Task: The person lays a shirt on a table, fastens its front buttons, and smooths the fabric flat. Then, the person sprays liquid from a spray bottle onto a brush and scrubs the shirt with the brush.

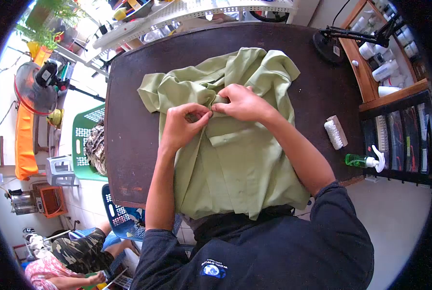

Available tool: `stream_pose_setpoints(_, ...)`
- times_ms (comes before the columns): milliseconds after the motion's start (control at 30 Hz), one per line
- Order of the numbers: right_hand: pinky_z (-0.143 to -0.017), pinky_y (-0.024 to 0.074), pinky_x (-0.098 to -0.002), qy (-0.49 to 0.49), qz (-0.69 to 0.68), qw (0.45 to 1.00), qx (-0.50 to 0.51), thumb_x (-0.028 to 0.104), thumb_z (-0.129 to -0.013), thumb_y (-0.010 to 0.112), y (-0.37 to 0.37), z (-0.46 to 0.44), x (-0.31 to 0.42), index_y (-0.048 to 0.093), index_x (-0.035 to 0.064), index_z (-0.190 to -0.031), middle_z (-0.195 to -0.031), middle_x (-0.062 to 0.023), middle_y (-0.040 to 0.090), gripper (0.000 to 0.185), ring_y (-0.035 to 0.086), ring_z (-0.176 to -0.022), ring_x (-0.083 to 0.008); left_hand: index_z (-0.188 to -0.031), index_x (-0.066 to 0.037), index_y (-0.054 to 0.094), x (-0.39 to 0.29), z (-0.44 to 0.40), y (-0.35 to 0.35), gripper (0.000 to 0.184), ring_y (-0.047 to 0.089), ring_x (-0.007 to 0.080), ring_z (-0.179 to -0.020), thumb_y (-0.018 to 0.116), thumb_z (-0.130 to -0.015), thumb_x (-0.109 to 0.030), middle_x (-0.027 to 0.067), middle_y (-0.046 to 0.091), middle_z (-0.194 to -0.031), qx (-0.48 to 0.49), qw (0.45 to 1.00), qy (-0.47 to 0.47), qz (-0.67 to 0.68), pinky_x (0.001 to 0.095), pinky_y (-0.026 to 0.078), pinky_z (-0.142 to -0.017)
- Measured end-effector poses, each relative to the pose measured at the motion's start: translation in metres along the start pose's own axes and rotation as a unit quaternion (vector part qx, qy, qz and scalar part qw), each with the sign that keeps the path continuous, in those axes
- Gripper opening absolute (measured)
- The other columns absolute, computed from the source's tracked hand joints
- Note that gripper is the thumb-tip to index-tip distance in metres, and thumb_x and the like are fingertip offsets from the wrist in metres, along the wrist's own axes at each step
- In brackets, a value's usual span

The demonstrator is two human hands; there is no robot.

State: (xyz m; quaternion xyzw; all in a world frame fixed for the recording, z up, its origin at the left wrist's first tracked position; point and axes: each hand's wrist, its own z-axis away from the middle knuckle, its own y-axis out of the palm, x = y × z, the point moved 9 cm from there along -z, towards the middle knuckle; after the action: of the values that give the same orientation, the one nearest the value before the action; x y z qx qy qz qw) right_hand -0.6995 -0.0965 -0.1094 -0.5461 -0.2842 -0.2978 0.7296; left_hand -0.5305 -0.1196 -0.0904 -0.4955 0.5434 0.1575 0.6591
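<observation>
A light green collared shirt (235,169) lies spread on the dark brown table (131,145), its lower end hanging over the near edge toward my lap. My left hand (183,126) pinches the shirt's front edge just below the collar area, thumb and index finger pressed together. Right beside it, my right hand (244,103) grips the same front edge with its fingertips. The two sets of fingertips almost meet. Whatever small part sits between them, such as a button, is hidden by the fingers. Folds bunch up around both hands.
On the table's right side lie a scrub brush (335,133) and a green spray bottle (363,160). A black lamp (329,47) stands at the back right. Left of the table are a green basket (78,145) and a blue basket (124,227). Another person (75,251) sits at lower left.
</observation>
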Motion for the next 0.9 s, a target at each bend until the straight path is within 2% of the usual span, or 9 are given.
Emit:
stream_pose_setpoints(33,-0.107,0.0421,-0.0574,0.0,0.0,1.0,0.0,0.029,-0.1,0.075,0.0003,-0.0001,-0.0007,0.062,0.0066,-0.072,-0.064,0.0009,0.054,0.038,0.049,-0.065,-0.0173,-0.098,0.0,0.083,-0.0007,0.0,0.0001,0.009,0.056,0.0053,-0.065,0.082,-0.09,-0.003,-0.001,0.076,-0.078,0.0,1.0,0.0,0.0,0.0213,0.046,-0.059)
stream_pose_setpoints(167,-0.107,0.0399,-0.0645,-0.001,0.016,1.0,-0.006,0.038,-0.095,0.075,0.0017,-0.0022,-0.005,0.071,0.0054,-0.079,-0.078,-0.0124,0.072,0.037,0.066,-0.079,-0.0387,-0.099,0.0,0.083,-0.0034,0.0004,-0.0002,0.01,0.057,0.0053,-0.066,0.082,-0.09,-0.002,-0.0006,0.076,-0.079,0.004,1.0,-0.002,0.001,0.0212,0.046,-0.06)
stream_pose_setpoints(533,-0.107,0.0391,-0.0633,0.012,0.005,1.0,-0.026,0.037,-0.093,0.074,0.0016,-0.0024,-0.0052,0.073,0.0054,-0.08,-0.079,-0.0126,0.074,0.034,0.067,-0.08,-0.0392,-0.099,0.0,0.083,-0.0053,0.0012,-0.0006,0.009,0.058,0.0051,-0.067,0.08,-0.091,-0.002,-0.0006,0.077,-0.08,-0.001,1.0,-0.015,0.0,0.0204,0.047,-0.061)
stream_pose_setpoints(700,-0.107,0.0397,-0.0632,0.013,-0.021,0.999,-0.03,0.037,-0.093,0.074,-0.0003,0.0,-0.0043,0.074,0.0048,-0.079,-0.075,-0.0108,0.073,0.035,0.067,-0.077,-0.035,-0.099,0.0,0.083,-0.0066,0.001,-0.0013,0.009,0.058,0.005,-0.067,0.08,-0.091,-0.002,-0.0005,0.077,-0.081,-0.006,1.0,-0.017,-0.016,0.0204,0.046,-0.061)
stream_pose_setpoints(833,-0.088,0.0511,-0.0502,0.024,-0.089,0.996,-0.011,0.033,-0.093,0.074,0.002,-0.0006,-0.0086,0.074,0.0032,-0.076,-0.067,-0.0063,0.066,0.035,0.059,-0.065,-0.0242,-0.099,0.001,0.082,-0.0069,0.0011,-0.0018,0.008,0.057,0.0047,-0.067,0.08,-0.091,-0.003,-0.0008,0.076,-0.08,-0.01,1.0,-0.019,-0.017,0.0201,0.046,-0.061)
stream_pose_setpoints(867,-0.088,0.0511,-0.0502,0.024,-0.089,0.996,-0.011,0.033,-0.093,0.074,0.0018,-0.0003,-0.009,0.074,0.0032,-0.076,-0.067,-0.0063,0.066,0.035,0.059,-0.065,-0.0242,-0.099,0.001,0.082,-0.0065,0.001,-0.0015,0.008,0.057,0.0047,-0.067,0.08,-0.091,-0.003,-0.0008,0.076,-0.08,-0.01,1.0,-0.019,-0.017,0.0201,0.046,-0.061)
stream_pose_setpoints(900,-0.081,0.05,-0.0468,0.026,-0.111,0.994,-0.006,0.032,-0.093,0.074,0.0025,0.0,-0.0098,0.074,0.0028,-0.076,-0.066,-0.0051,0.064,0.034,0.057,-0.063,-0.022,-0.097,0.001,0.081,-0.0059,0.0008,-0.0009,0.007,0.057,0.0051,-0.067,0.08,-0.091,-0.003,-0.0006,0.075,-0.079,-0.009,1.0,-0.016,-0.007,0.0207,0.046,-0.061)
